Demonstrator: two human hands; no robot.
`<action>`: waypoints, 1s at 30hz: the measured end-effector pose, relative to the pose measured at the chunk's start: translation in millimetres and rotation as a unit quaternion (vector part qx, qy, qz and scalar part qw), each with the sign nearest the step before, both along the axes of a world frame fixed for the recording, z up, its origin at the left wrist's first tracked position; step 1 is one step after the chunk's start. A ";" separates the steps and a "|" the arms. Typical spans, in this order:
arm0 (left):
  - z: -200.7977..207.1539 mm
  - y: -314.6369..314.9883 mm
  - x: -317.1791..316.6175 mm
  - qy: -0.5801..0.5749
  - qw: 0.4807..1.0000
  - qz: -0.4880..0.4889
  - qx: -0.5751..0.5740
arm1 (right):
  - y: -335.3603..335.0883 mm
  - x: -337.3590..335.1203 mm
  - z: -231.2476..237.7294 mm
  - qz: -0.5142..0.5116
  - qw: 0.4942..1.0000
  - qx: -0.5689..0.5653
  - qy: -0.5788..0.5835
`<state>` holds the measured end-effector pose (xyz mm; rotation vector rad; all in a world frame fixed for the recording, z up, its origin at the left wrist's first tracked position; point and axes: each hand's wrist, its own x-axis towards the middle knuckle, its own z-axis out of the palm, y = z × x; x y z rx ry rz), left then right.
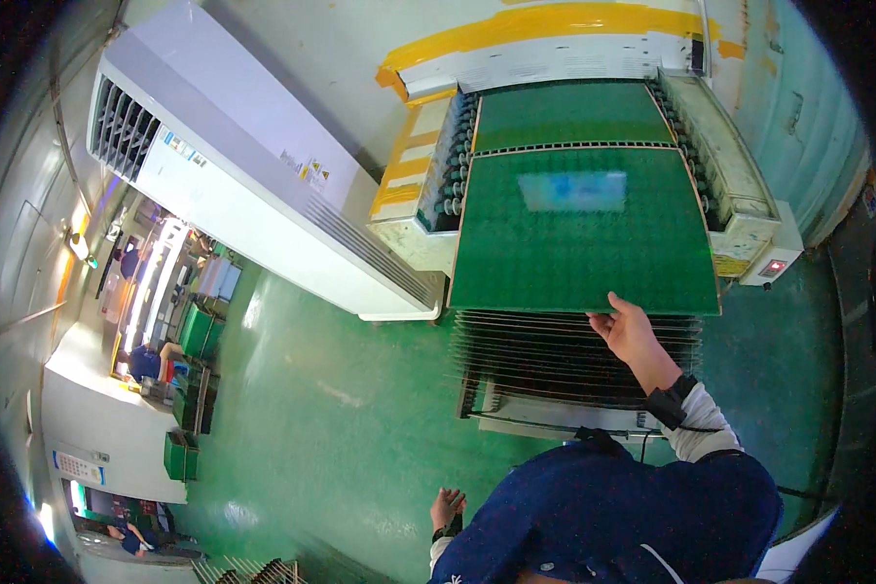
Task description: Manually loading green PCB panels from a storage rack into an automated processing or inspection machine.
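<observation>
A large green circuit board panel (574, 238) lies on the roller conveyor, its near part jutting out past the machine's front. My right hand (629, 336) grips the panel's near edge right of its middle, a fingertip on top and other fingers at the underside. Behind it, a second green panel (574, 117) rests on the rollers. Under the jutting edge stands a rack (555, 365) with several thin dark slats or plates, close to my right wrist. My left hand (446, 508) hangs low beside my body, holding nothing, its fingers loosely apart.
Side rails (730, 156) flank the conveyor, with a red-lit switch (774, 267) at the right front. A tall white air conditioner (263, 165) stands left. Another slatted rack (253, 569) is at the bottom left. Farther left are green bins (200, 331) and other people (146, 362).
</observation>
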<state>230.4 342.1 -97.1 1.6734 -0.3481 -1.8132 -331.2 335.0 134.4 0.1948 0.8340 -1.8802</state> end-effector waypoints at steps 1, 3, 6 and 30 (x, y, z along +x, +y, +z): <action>-1.2 -0.5 1.8 0.000 1.000 0.001 0.002 | -0.8 -1.3 -0.5 0.004 1.000 -0.001 -0.001; -3.7 -1.2 5.0 -0.004 1.000 0.004 0.005 | -2.2 -2.9 -2.7 0.011 1.000 -0.004 -0.004; -5.2 -3.0 5.0 -0.009 1.000 0.008 0.005 | -4.1 -4.5 -4.2 0.013 1.000 -0.004 -0.008; -20.2 0.6 13.4 0.028 0.999 0.019 -0.025 | -20.8 -21.2 -11.7 0.021 1.000 -0.021 -0.002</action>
